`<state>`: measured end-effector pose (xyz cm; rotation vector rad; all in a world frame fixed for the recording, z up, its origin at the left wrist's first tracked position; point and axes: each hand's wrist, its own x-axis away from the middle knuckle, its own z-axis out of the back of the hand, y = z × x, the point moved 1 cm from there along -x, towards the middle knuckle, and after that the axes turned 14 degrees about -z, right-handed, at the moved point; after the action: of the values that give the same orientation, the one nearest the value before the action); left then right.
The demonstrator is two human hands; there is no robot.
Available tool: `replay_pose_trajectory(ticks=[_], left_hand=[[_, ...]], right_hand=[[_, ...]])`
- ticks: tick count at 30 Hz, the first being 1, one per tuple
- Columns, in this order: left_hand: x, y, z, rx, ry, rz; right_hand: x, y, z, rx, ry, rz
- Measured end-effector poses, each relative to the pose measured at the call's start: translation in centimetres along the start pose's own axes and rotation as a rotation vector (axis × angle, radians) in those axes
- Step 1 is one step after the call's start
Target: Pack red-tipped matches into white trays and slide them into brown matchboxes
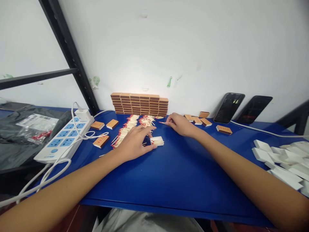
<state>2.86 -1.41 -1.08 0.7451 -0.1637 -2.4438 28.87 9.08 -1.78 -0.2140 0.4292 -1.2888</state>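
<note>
My left hand [136, 143] is at a small white matchbox tray [158, 139], thumb and fingers around its left end. Several matches with red heads lie in the tray. Up and to the right, my right hand [179, 124] pinches a match [162, 122] between thumb and fingers, its red head pointing left. Two piles of loose matches lie behind my left hand, a long one [124, 132] and a shorter one [146, 120]. A stacked wall of matchboxes [140, 104] stands behind them.
Orange matchboxes [224, 129] lie at both sides of the blue table [169, 183]. A white power strip [64, 138] with cables and a grey plastic bag [21, 129] are at left. Two phones [229, 108] lean on the wall at right, near white trays [287, 161].
</note>
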Motion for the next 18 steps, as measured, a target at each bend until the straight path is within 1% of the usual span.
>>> replay_pose_trajectory(ticks=[2, 5, 9, 18], left_hand=[[0.0, 0.0, 0.0, 0.004, -0.001, -0.002], [-0.1, 0.0, -0.1, 0.000, 0.005, -0.009], [-0.1, 0.1, 0.0, -0.002, -0.002, -0.002], [-0.2, 0.3, 0.3, 0.013, -0.008, 0.014]], right_hand=[[-0.1, 0.0, -0.1, 0.018, 0.021, 0.007], [-0.4, 0.3, -0.8, 0.031, 0.018, -0.002], [-0.8, 0.7, -1.3, -0.015, 0.041, 0.013], [-0.4, 0.5, -1.0, -0.006, 0.006, 0.006]])
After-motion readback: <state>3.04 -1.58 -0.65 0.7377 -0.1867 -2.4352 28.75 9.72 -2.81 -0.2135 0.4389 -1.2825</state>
